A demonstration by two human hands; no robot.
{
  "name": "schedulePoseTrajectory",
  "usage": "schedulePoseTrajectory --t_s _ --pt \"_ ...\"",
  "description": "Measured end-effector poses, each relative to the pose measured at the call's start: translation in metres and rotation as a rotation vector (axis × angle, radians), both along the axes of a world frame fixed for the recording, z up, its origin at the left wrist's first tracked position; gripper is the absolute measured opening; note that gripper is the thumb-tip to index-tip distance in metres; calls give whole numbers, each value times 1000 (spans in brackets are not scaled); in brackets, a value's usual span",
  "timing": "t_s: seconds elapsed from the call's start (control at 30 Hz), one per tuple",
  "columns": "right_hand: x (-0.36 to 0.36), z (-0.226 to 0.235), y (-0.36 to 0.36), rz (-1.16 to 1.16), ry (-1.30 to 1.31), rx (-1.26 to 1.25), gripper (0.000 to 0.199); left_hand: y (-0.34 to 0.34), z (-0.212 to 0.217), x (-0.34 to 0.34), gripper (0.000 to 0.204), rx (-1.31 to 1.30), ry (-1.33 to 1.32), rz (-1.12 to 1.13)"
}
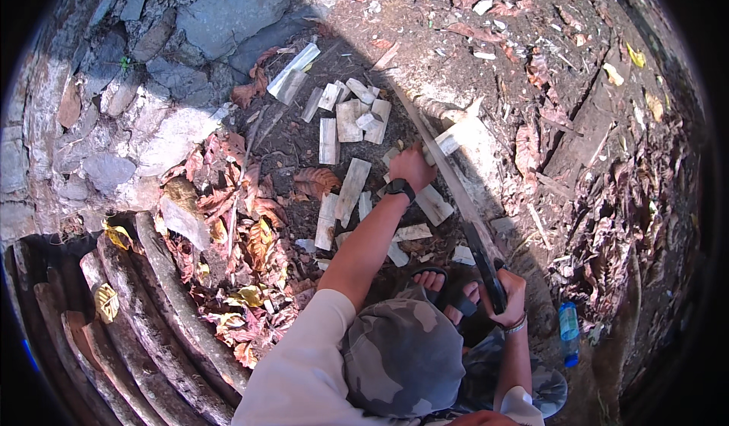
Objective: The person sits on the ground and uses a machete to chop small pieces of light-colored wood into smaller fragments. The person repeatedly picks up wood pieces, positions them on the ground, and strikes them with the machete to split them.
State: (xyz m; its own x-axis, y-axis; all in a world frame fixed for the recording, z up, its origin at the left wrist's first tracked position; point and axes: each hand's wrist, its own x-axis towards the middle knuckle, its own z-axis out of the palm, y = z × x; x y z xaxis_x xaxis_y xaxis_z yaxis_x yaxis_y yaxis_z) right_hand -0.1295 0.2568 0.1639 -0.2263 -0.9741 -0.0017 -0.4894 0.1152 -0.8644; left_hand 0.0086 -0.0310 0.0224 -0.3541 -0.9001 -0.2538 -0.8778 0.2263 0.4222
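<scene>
My left hand, a dark watch on its wrist, reaches forward and grips a pale split piece of wood on the dirt. My right hand is closed on the black handle of a long machete. Its blade runs up and to the left, across the piece by my left hand. Several pale split wood pieces lie scattered on the dark soil ahead and to the left of that hand. My sandalled foot rests below them.
A stone wall curves along the upper left. Stacked grey logs lie at the lower left beside dry leaves. A blue plastic bottle lies on the ground at right. Roots and leaf litter cover the right side.
</scene>
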Motion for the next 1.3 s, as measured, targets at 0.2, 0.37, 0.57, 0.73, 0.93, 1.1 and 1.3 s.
schedulePoseTrajectory --t_s 0.2,0.37,0.57,0.73,0.93,1.1,1.3 --pt "-19 11 133 16 57 107 13 4 -4 5 45 -49 53 -42" --pt "-3 -3 41 -21 -47 74 15 3 -3 2 43 -30 42 -64" --pt "-7 -16 33 18 26 29 20 3 0 2 45 -23 38 3" --pt "-22 6 141 -3 56 84 14 5 0 3 46 -25 53 -7" --pt "-18 -21 51 -14 11 41 21 2 -6 -1 46 -38 25 -48" --pt "-5 -13 5 -14 -17 29 18 2 -5 2 45 -25 42 4" --pt "-25 -5 141 26 60 93 15 4 -4 2 45 -25 34 -65"
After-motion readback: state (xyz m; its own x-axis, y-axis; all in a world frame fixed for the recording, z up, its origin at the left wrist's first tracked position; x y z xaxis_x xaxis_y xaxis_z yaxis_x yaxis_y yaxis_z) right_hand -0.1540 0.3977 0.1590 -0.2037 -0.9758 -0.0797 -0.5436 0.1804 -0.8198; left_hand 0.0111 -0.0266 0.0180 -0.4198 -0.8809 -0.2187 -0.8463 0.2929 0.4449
